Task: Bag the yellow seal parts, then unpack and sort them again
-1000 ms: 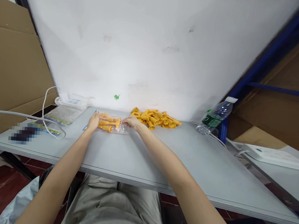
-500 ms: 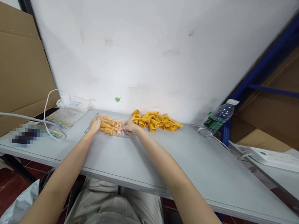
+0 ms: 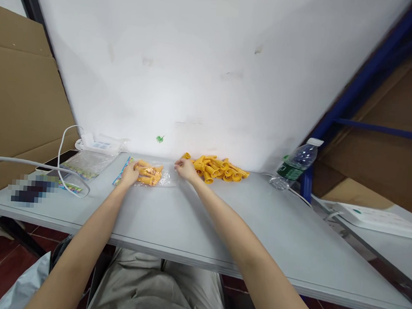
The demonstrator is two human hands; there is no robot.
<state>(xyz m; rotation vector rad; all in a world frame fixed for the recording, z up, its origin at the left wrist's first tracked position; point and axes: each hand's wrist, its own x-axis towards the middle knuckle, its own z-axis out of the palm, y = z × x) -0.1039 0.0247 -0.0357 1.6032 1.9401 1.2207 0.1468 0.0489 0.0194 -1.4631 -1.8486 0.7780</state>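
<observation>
A clear plastic bag (image 3: 167, 179) with a colourful printed end lies flat on the table, and several yellow horn-shaped plastic pieces (image 3: 148, 173) are inside it. My left hand (image 3: 130, 173) is closed on the bag's left part, beside the printed strip. At the bag's clear right end, my right hand (image 3: 187, 169) has its fingertips pinched together on the edge; exactly what lies between them is too small to see. Right behind that hand is a loose pile of the same yellow horn-shaped pieces (image 3: 222, 169), against the white wall.
A plastic bottle (image 3: 293, 165) with a green label leans at the right. To the left lie flat printed bags (image 3: 92, 164), a white cable (image 3: 63, 149) and a blurred dark object (image 3: 32, 192). A white power strip (image 3: 374, 218) rests on the neighbouring right surface.
My right hand has shifted from over the bag's right part to its outer edge, with fingers now pinched. The bag's clear end lies flatter. My left hand stays on the bag.
</observation>
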